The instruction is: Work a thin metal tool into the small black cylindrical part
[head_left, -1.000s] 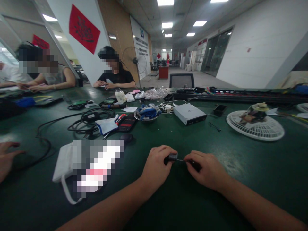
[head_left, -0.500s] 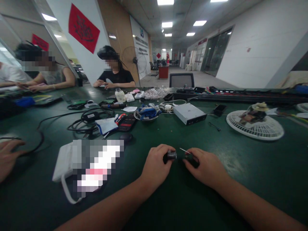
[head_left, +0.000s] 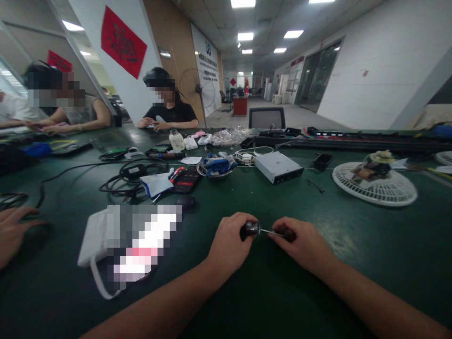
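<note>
Near the middle of the green table, my left hand (head_left: 231, 238) grips a small dark metal cylinder (head_left: 252, 228), its open end facing right. My right hand (head_left: 302, 240) is closed on the dark handle of a thin screwdriver (head_left: 271, 232). The screwdriver's shaft points left, and its tip is at the cylinder's end; whether it is inside cannot be made out. Both hands are low over the table.
A white box (head_left: 93, 238) and a blurred bright device lie left. Beyond are a mouse (head_left: 186, 202), a bowl with blue gloves (head_left: 216, 175), a silver drive (head_left: 278, 165) and a white fan grille (head_left: 374, 183). Another person's hand (head_left: 17, 230) is at far left.
The screwdriver has turned from slanting up-left to nearly level, and its tip has come to the cylinder's end. At far left, the other person's hand and the black cable have shifted.
</note>
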Demonstrator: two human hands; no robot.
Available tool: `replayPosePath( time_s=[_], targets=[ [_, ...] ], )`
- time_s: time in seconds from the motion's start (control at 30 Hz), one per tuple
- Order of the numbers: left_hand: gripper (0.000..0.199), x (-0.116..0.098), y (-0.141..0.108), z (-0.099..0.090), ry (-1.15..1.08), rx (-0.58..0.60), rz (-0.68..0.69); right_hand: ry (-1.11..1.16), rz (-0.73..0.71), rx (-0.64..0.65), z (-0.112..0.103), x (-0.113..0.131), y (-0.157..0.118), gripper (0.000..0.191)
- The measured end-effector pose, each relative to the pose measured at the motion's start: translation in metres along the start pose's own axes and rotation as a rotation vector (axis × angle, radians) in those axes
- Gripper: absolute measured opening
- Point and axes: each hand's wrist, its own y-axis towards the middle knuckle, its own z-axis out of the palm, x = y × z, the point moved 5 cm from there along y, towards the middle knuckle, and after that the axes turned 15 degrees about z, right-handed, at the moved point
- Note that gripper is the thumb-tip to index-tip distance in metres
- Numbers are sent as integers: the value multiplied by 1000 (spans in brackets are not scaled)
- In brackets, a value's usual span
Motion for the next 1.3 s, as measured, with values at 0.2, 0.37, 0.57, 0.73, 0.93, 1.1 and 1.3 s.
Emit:
replayPosePath(
  time_s=[0.2, 0.37, 0.57, 0.73, 0.93, 1.1, 1.3],
  targets=[
    [27, -7, 2, 2, -16, 68, 63, 121, -159, 15, -2, 2, -4, 14],
    [28, -13, 2, 6, -48, 124, 153, 155, -310, 35, -1, 7, -6, 17],
    [27, -17, 1, 8, -95, 199, 231, 164, -207, 0, -3, 4, -4, 8],
    [29, -16, 1, 9, -103, 197, 298, 202, -123, 67, -2, 2, -2, 9],
    [36, -19, 0, 10, -144, 219, 361, 236, -53, 138, -1, 1, 2, 3],
    [39, -22, -1, 10, -152, 239, 360, 221, -70, 131, -4, 6, -1, 9],
    [34, -15, 2, 5, -106, 110, 174, 253, -42, 78, -6, 5, -4, 17]
  ],
)
